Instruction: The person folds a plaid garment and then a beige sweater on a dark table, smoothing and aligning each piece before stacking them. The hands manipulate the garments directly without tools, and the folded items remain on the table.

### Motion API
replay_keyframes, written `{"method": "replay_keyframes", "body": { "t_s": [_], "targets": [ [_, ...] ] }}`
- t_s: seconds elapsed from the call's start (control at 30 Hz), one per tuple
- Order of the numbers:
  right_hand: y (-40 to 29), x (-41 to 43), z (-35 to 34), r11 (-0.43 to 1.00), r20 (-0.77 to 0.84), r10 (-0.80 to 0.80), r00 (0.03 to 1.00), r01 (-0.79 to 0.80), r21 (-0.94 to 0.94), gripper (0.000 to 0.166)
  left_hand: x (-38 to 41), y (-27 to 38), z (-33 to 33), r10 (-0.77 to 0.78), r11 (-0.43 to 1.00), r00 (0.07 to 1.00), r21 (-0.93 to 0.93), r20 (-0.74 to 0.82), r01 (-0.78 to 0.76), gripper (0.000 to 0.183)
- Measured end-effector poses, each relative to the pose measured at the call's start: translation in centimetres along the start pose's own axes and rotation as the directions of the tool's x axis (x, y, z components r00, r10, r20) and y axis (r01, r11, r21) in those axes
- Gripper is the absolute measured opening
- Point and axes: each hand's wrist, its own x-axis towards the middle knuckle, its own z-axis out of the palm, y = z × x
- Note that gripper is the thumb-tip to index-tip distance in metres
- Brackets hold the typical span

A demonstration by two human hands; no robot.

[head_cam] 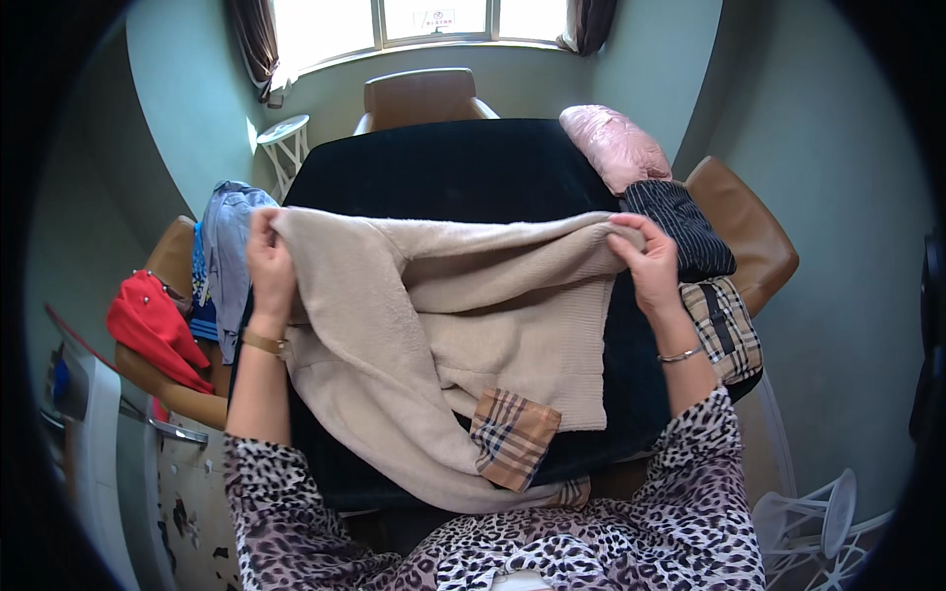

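Observation:
A beige knitted sweater (502, 332) is spread across a table under a black cloth (458, 162). My left hand (270, 258) grips its upper left corner, near the shoulder. With the fingers of my right hand (649, 255) I pinch the upper right corner, by the ribbed hem. Between my hands the top edge is drawn out, and the fabric sags in folds below it. Both sleeves trail toward me. One ends in a brown plaid cuff (517, 436) on top of the body; the other plaid cuff (573, 493) lies at the table's near edge.
Along the table's right side sit a pink folded garment (617, 148), a black striped one (676, 229) and a plaid one (720, 325). A red garment (151, 318) and a blue-grey shirt (229, 251) hang over a tan chair (174, 251) at left. White stools (284, 129) stand around.

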Motion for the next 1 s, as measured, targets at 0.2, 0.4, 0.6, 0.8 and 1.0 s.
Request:
{"method": "replay_keyframes", "body": {
  "t_s": [0.2, 0.4, 0.6, 0.8, 1.0],
  "targets": [
    [-2.7, 6.6, -1.4, 0.924, 0.009, -0.286, 0.958, 0.278, -0.262, 0.029, 9.3, 5.1, -2.9, -0.029, 0.989, 0.998, 0.148, 0.056, 0.021, 0.006],
    [12.2, 10.7, 3.4, 0.856, -0.069, 0.494, 0.866, -0.499, -0.132, 0.04, 7.2, -14.4, -2.2, -0.412, 0.525, 0.898, 0.846, 0.154, 0.096, 0.026],
    [16.3, 5.7, 2.6, 0.89, 0.028, 0.269, 0.963, -0.238, -0.388, 0.035, 0.6, -14.1, 0.8, -0.374, 0.726, 0.864, 0.687, 0.338, 0.045, 0.043],
    [7.8, 0.7, 2.6, 0.827, 0.242, 0.468, 0.85, -0.325, -0.459, 0.039, -2.1, -8.4, -0.9, -0.406, 0.686, 0.794, 0.725, 0.452, -0.062, 0.054],
    [5.8, -2.6, 2.0, 0.904, 0.313, 0.41, 0.856, -0.339, -0.259, 0.035, -8.5, 5.3, -1.0, -0.268, 0.843, 0.681, 0.508, 0.682, -0.177, 0.053]
  ]
}}
